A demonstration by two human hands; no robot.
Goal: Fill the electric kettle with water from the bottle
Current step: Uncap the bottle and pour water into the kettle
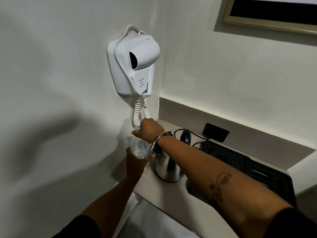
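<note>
Electric kettle: steel body, upright on pale counter, partly hidden behind right forearm; lid state not visible. All positions below referenced to kettle.

Bottle: clear plastic, upright, just left of kettle and beside its upper body, off the counter. Clamped around lower body by left hand. Right hand closed over bottle top, fingers wrapped on what appears to be a blue cap. Judged step: cap removal; no pouring yet.

Black cord behind kettle, leading to dark socket plate on back ledge. Black tray right of kettle. Wall-mounted hair dryer above and left, coiled lead hanging down just behind right hand.

Risks, as judgement:
- Squeeze on thin plastic during twist: water jetting out on cap release, onto counter and toward socket behind kettle.
- Kettle opening unconfirmed: pouring onto a closed lid likely to spill.
- Right wrist lift after uncapping: possible snag on coiled lead.
- Right forearm crossing above kettle: possible knock on withdrawal.
</note>
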